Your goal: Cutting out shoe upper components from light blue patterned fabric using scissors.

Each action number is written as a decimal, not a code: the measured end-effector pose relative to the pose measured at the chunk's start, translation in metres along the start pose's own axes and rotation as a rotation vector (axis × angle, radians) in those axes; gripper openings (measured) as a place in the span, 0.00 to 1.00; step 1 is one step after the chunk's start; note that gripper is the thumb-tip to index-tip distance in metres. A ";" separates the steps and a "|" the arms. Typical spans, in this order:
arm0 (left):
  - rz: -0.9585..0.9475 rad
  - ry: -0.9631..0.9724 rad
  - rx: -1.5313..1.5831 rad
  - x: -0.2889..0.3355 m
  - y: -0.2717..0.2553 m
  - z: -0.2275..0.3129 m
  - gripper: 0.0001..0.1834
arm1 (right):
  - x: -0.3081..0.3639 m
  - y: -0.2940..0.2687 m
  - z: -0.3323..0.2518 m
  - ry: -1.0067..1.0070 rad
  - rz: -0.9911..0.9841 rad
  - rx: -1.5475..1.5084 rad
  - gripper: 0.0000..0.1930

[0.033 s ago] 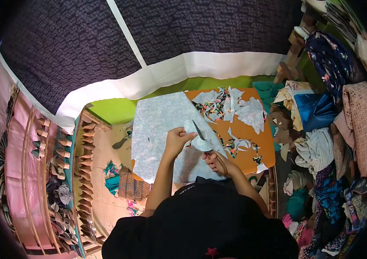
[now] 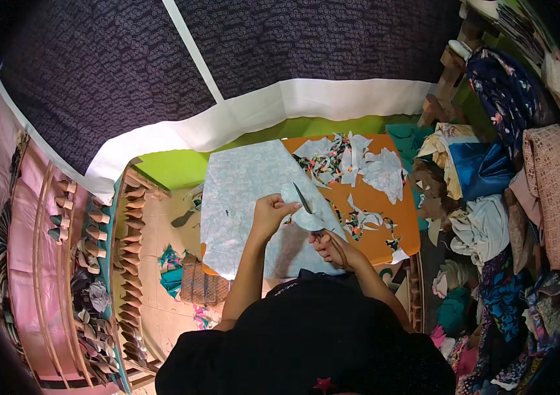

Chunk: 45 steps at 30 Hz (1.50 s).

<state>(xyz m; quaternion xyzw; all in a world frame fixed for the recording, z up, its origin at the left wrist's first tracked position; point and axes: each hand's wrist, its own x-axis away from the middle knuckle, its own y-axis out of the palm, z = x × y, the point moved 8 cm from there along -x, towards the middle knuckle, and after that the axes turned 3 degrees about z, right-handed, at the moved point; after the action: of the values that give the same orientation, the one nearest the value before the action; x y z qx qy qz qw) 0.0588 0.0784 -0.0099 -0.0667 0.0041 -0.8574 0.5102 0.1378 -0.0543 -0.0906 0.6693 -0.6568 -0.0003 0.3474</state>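
Observation:
Between the thumb and fingers of my left hand is the edge of a small pale, whitish cloth piece. My right hand grips the handles of a pair of scissors. The dark blades point up and away from me, over the pale piece. Both hands are above a large light-coloured patterned fabric, laid over the left part of an orange tabletop. Exactly where the blades meet the cloth is too small to make out.
Torn-looking scraps, white and dark floral, lie across the table's right side. Fabric piles stand close on the right. On the left are racks of shoe-shaped forms. A dark patterned curtain hangs beyond the table.

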 end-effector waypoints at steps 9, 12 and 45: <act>-0.023 -0.013 -0.015 0.002 0.002 0.004 0.12 | 0.000 0.001 -0.001 -0.037 0.000 0.130 0.21; -0.015 -0.013 -0.001 0.002 0.003 0.003 0.14 | -0.003 0.000 0.008 0.077 -0.016 0.079 0.27; 0.009 0.005 0.016 0.002 0.002 0.008 0.09 | 0.012 0.011 -0.009 0.022 -0.051 0.070 0.26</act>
<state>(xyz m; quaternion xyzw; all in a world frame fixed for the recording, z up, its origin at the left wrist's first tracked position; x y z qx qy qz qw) 0.0607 0.0758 -0.0014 -0.0604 -0.0011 -0.8553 0.5146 0.1339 -0.0596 -0.0730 0.6977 -0.6352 0.0210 0.3306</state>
